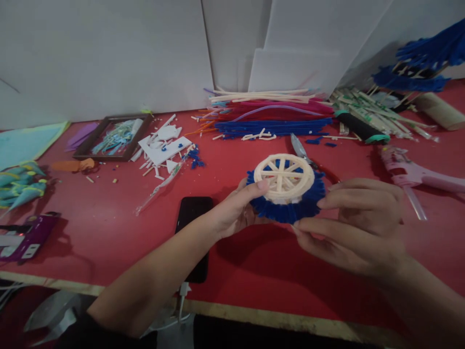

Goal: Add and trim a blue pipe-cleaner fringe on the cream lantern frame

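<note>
Both hands hold a round craft piece [285, 186] above the red table [109, 208]: a cream spoked wheel set on a ring of fuzzy blue pipe cleaner. My left hand [238, 211] grips its left side, thumb on the cream rim and fingers underneath. My right hand [358, 225] pinches the blue fringe at its right and lower edge with thumb and fingers.
A black phone [193, 218] lies under my left forearm. Scissors [301, 149] sit behind the wheel, a pink glue gun [417, 177] to the right. Piled pipe cleaners [271, 114] line the back; white foam scraps [163, 145] and a brown tray [112, 138] lie left.
</note>
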A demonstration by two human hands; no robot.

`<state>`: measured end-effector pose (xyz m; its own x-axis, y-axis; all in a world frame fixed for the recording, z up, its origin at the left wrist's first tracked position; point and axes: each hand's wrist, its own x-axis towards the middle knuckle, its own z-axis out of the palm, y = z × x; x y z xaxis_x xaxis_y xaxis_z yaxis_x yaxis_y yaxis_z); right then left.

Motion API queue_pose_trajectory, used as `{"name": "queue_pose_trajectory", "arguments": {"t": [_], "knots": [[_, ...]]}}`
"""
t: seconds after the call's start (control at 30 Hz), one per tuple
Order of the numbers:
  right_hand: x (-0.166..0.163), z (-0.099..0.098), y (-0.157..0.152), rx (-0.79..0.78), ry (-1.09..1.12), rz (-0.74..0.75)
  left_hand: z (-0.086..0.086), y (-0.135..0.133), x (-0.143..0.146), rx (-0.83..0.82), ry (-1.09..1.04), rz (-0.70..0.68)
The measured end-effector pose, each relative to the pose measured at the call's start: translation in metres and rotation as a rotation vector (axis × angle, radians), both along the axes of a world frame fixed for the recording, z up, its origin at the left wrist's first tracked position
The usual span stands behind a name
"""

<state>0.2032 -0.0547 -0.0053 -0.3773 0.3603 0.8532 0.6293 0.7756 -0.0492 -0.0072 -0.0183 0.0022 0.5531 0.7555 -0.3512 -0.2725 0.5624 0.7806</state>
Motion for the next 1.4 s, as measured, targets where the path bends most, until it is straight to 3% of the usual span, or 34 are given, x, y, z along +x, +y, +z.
{"name": "queue_pose_trajectory", "arguments": {"t": [0.23,0.97,1.17,1.4], "knots": [[0.001,-0.005,0.001,-0.003,0.024,-0.013,0.001,0.001,0.002,-0.007,0.015,0.007],[-0.001,0.006,-0.001,-0.059,-0.052,-0.008,0.002,0.000,0.002,-0.055,0.011,0.059],[0.006,0.008,-0.001,-0.187,0.018,-0.006,0.001,-0.005,0.000,0.041,-0.011,0.044],[0.002,0.002,0.005,-0.187,0.117,-0.018,-0.005,-0.003,0.003,0.136,-0.032,0.033]]}}
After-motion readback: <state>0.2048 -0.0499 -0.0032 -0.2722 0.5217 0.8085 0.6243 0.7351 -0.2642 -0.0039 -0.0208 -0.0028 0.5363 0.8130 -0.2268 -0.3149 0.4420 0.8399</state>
